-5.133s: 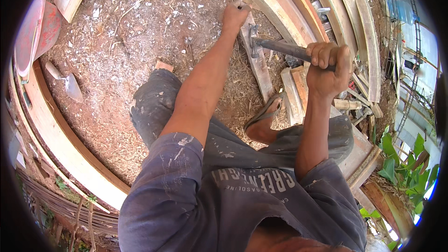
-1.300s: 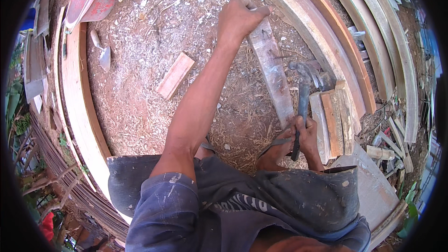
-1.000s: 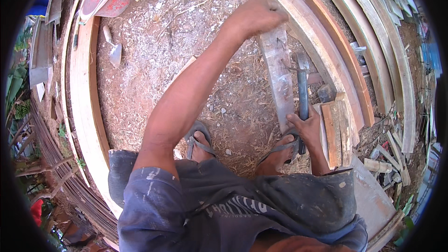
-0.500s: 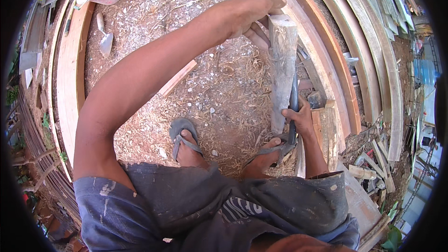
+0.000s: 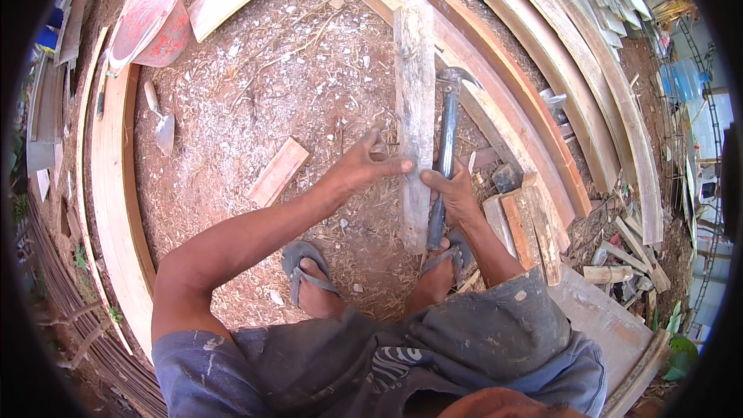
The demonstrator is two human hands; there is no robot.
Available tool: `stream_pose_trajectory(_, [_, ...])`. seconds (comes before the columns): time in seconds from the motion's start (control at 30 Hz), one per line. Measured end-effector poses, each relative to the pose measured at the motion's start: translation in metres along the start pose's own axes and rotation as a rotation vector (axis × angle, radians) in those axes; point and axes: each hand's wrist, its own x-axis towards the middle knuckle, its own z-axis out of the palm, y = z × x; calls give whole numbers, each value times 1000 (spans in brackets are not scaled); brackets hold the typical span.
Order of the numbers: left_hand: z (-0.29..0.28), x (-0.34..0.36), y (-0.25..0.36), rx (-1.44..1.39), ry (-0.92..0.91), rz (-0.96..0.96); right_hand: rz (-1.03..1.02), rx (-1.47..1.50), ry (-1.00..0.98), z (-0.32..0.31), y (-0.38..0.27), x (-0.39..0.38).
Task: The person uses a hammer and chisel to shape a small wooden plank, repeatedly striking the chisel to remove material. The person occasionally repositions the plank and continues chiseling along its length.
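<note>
A weathered grey plank (image 5: 416, 108), rough-grained and narrow, is lying lengthwise on ground littered with sawdust and wood chips, inside a ring of curved pale timber boards (image 5: 116, 186). The left hand (image 5: 364, 170) is resting against the plank's left edge, thumb and fingers spread loosely, pinching rather than wrapping. The right hand (image 5: 453, 193) is closing around the dark handle of a claw hammer (image 5: 447, 139) lying just beside the plank, its steel head pointing away. A small reddish offcut (image 5: 277, 172) is lying nearby.
</note>
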Motion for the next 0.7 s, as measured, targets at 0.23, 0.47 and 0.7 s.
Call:
stream_pose_trajectory(0.23, [41,-7,-31,-261,-99,73,147,292,-63,6,9,10])
stream_pose_trajectory(0.47, [-2,30,-27,685,54,105,239,-29,148,-21,36,0])
stream_pose_trajectory(0.7, [-6,23,-10,959,-149,86,432,74,144,-59,65,-54])
